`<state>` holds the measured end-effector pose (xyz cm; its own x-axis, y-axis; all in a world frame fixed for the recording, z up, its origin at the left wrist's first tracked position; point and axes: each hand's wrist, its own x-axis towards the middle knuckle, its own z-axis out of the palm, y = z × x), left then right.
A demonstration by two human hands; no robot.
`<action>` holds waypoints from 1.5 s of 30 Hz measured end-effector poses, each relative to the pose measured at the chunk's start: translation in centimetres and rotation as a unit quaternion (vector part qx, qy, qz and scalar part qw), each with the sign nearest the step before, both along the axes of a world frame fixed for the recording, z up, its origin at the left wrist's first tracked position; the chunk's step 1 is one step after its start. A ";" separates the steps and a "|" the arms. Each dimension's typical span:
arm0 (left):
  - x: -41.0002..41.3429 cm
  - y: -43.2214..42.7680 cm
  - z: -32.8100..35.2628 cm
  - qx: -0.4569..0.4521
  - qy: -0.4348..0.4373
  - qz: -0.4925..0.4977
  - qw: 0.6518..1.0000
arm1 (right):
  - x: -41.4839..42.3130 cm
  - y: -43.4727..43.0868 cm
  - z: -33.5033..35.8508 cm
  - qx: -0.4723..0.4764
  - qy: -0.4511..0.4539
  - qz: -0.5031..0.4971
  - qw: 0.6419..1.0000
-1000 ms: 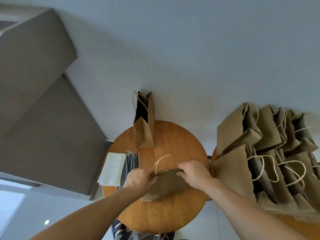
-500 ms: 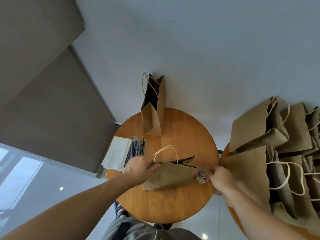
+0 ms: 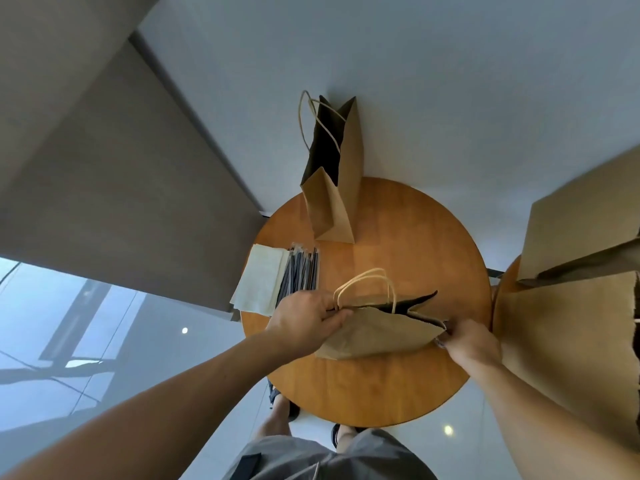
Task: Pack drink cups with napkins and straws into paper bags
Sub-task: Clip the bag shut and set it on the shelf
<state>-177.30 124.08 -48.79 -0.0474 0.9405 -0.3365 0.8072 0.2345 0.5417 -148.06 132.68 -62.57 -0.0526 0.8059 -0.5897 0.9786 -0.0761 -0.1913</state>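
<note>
Back from the bench (image 3: 381,393) edge, the right hand (image 3: 471,341) now pinches the right mouth corner of the paper bag (image 3: 381,336), which lies flat mid-surface. The left hand (image 3: 306,317) pinches its left corner beside the handles (image 3: 367,271). Beyond, at the left rim, lie straws (image 3: 301,275) beside napkins (image 3: 259,282); farthest, an upright bag (image 3: 341,202) stands open.

The left forearm (image 3: 194,386) and right forearm (image 3: 543,407) are bare. The person wears grey clothing (image 3: 363,455) with a dark patch (image 3: 247,464) and a pale drawstring (image 3: 316,471). Dark footwear (image 3: 273,393) shows below.
</note>
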 end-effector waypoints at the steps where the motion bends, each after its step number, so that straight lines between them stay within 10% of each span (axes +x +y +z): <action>1: 0.0 0.1 0.0 -0.004 0.001 0.001 1.000 | 0.0 0.0 -0.2 0.004 0.002 -0.005 1.000; 16: 0.3 0.0 0.3 -0.032 -0.006 0.002 0.999 | 0.6 -1.2 0.8 0.066 0.096 -0.148 0.982; 31: 0.6 0.6 1.9 -0.076 0.063 -0.048 0.994 | -2.7 -2.7 16.2 0.179 0.503 -0.251 0.807; 45: 0.5 0.5 2.4 -0.075 0.080 -0.056 0.992 | -8.3 -2.8 20.5 0.056 0.580 -0.275 0.765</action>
<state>-176.79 124.60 -46.43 -0.0103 0.8832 -0.4688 0.9056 0.2070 0.3702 -156.33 129.90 -42.06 -0.1232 0.9363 -0.3288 -0.0281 -0.3345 -0.9420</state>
